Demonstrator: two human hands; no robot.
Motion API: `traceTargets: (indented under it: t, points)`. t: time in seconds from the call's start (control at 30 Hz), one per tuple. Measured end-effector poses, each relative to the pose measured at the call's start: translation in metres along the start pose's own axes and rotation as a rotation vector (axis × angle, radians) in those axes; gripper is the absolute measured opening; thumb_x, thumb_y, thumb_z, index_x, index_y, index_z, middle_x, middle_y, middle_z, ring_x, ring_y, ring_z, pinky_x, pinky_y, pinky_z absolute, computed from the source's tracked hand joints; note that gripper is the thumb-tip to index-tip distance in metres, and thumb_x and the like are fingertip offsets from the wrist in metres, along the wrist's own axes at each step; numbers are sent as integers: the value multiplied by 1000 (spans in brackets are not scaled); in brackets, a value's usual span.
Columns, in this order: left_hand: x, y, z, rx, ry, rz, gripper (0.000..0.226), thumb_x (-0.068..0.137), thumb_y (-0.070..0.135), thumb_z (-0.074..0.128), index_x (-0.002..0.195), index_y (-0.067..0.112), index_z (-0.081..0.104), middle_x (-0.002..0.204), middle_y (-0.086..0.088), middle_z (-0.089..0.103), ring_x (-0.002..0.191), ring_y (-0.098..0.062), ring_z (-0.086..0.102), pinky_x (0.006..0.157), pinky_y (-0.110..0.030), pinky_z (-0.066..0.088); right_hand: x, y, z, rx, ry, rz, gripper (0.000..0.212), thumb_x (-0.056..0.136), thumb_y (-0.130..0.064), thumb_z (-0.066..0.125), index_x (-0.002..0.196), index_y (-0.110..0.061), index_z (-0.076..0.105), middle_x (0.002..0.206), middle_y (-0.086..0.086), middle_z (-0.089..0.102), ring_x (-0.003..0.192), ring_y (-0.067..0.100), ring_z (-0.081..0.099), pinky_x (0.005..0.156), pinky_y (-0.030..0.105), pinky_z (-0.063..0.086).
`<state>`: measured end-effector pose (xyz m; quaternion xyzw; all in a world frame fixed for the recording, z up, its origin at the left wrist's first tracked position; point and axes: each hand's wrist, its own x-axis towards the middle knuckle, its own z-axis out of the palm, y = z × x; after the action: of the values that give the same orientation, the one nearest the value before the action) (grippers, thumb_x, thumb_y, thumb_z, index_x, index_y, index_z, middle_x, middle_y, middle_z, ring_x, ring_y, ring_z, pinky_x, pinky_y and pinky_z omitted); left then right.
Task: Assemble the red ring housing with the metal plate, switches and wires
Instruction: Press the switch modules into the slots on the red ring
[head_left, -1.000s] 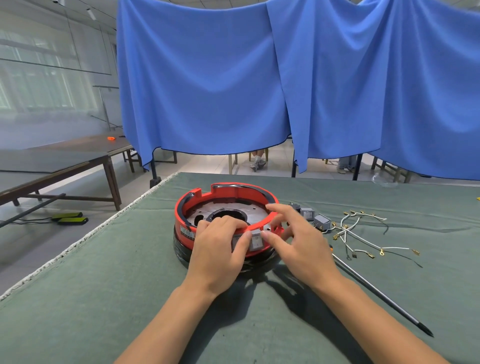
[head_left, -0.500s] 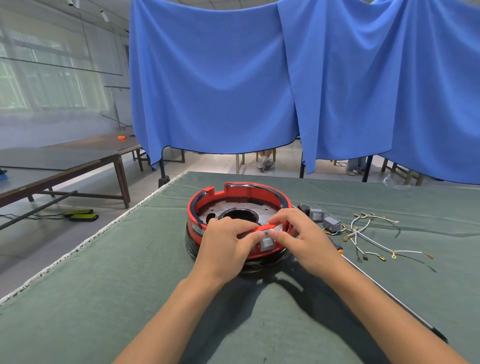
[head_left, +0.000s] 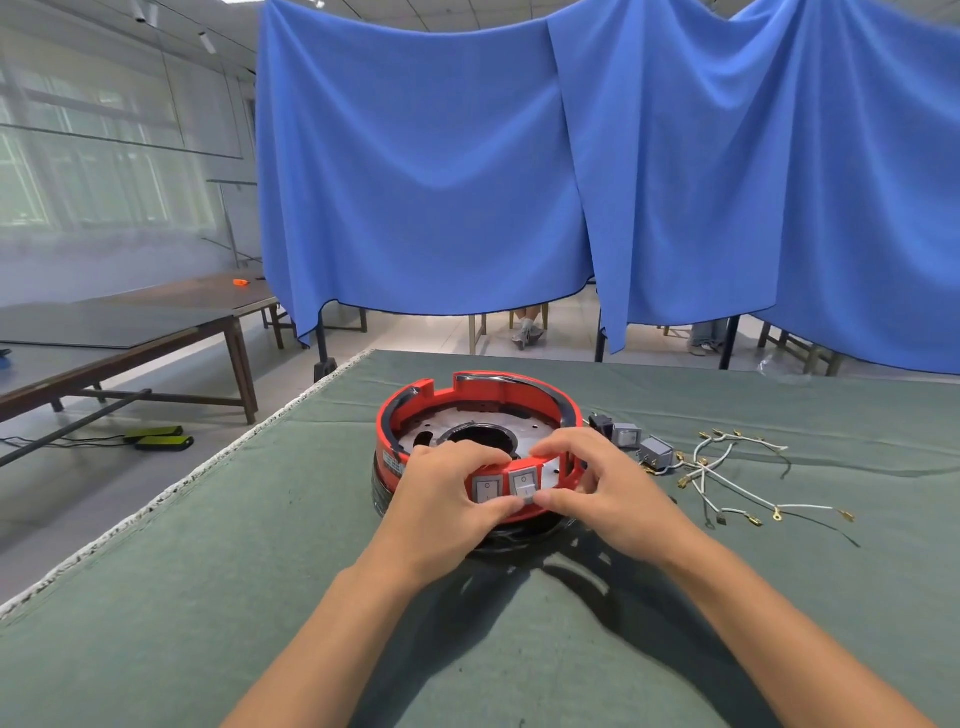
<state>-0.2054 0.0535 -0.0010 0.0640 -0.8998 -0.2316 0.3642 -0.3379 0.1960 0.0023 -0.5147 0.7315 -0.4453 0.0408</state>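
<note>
Here your left hand (head_left: 447, 499) curls over the near wall of the red ring housing (head_left: 475, 441), which stands on the green table cover (head_left: 208, 571), and grips it, thumb under a grey switch (head_left: 488, 489). Your right hand (head_left: 597, 488) pinches the second switch (head_left: 523, 483) beside it, fingers above and thumb below. Spare switches (head_left: 639, 444) and wires (head_left: 727, 478) lie to the right.

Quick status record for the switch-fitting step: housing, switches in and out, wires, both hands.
housing: red ring housing on the green mat, metal plate inside
fitted switches: two grey switches in the near wall
loose switches: three to the right of the housing
wires: white bundle on the mat, unconnected
left hand: grips the near wall
right hand: thumb at the right switch
</note>
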Motion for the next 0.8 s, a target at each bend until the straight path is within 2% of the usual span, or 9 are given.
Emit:
traceTargets:
  t: [0.17, 0.3, 0.43, 0.5, 0.63, 0.73, 0.8]
  points:
    - [-1, -1, 0, 76, -23, 17, 37, 75, 33, 77, 109, 25, 67, 105, 15, 67, 100, -2, 57, 92, -27, 33, 1, 3, 1, -47, 15, 12, 36, 76, -22, 79, 107, -30, 61, 110, -16, 53, 75, -17, 48, 66, 9, 39]
    - [0, 0, 2, 116, -49, 20, 34, 76, 27, 76, 108, 24, 64, 106, 14, 64, 101, -3, 53, 87, -25, 30, 1, 3, 8, -166, 75, 5, 37, 74, -28, 79, 102, -36, 57, 106, -20, 52, 92, -4, 50, 74, 15, 40]
    - [0, 1, 3, 128, -52, 43, 30, 75, 20, 75, 101, 21, 62, 106, 12, 61, 102, -6, 53, 83, -27, 30, 1, 2, 10, -257, 120, 0, 37, 71, -32, 80, 99, -37, 57, 102, -22, 53, 85, -2, 50, 71, 18, 40]
    - [-1, 0, 3, 138, -65, 46, 30, 76, 25, 72, 104, 23, 61, 106, 14, 61, 101, -6, 53, 82, -25, 28, 1, 3, 10, -255, 116, 5, 37, 71, -32, 80, 99, -38, 56, 101, -22, 52, 85, -4, 49, 68, 15, 38]
    - [-3, 2, 5, 184, -67, 28, 38, 80, 50, 56, 111, 30, 63, 107, 16, 64, 102, -5, 53, 89, -27, 29, -4, 6, 10, -185, 98, 1, 37, 74, -33, 75, 106, -40, 57, 109, -25, 50, 80, -10, 51, 71, 18, 42]
    - [-5, 8, 8, 256, 0, 10, 34, 85, 44, 52, 109, 27, 68, 104, 11, 66, 100, -14, 56, 86, -32, 34, -11, 13, 10, -169, 268, 33, 42, 75, -19, 67, 112, -38, 59, 115, -27, 48, 67, -8, 52, 72, 25, 48]
    - [-7, 13, 13, 307, 60, 14, 28, 84, 37, 55, 103, 22, 70, 100, 6, 67, 95, -19, 58, 85, -34, 36, -13, 17, 6, -208, 430, 123, 33, 78, -18, 63, 104, -38, 61, 110, -21, 51, 64, -1, 56, 67, 31, 49]
